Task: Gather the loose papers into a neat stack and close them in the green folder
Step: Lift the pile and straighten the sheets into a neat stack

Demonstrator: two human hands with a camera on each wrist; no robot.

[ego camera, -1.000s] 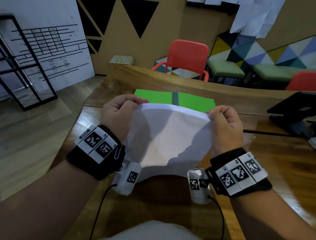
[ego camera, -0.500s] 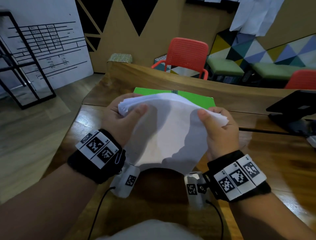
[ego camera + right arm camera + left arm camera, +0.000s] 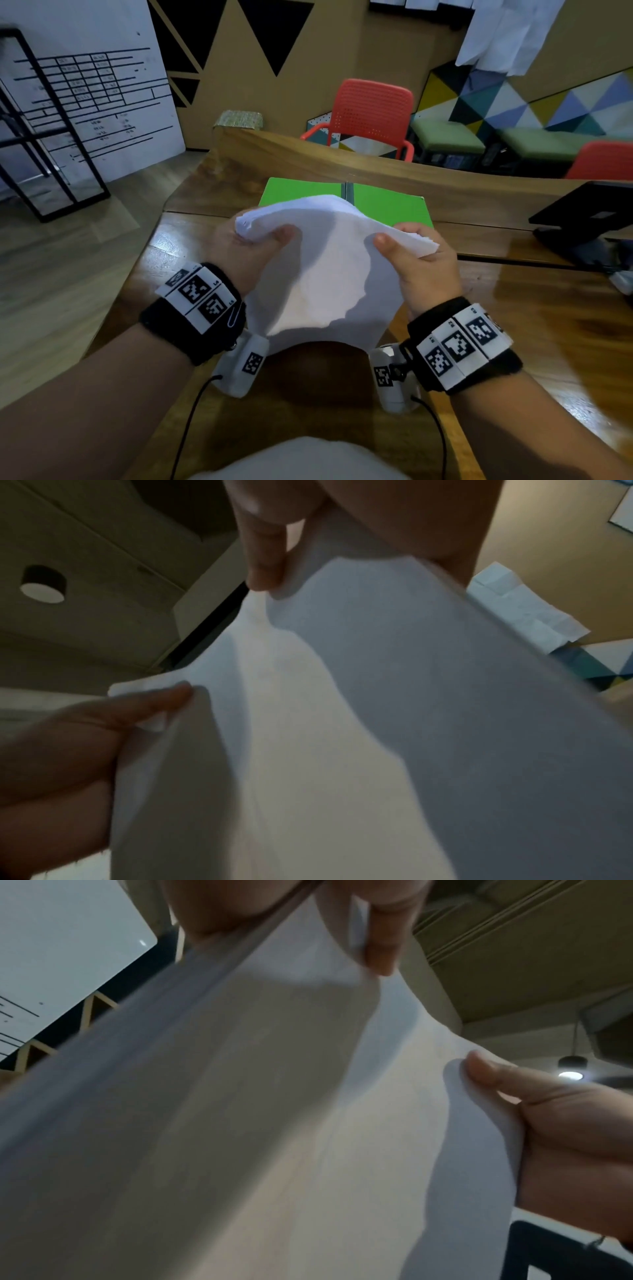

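Head view: dim indoor light, colours muted. Glare patches on the glossy desk, one at its left end beside the left hand, one right of the right hand. Both hands cast soft grey shadows onto the papers; a dark shadow lies on the desk below the papers. Wide-angle bending toward the frame edges.

Wrist views: darker, grainy, soft-focus; paper edges smeared. Ceiling lamp lit above the papers.
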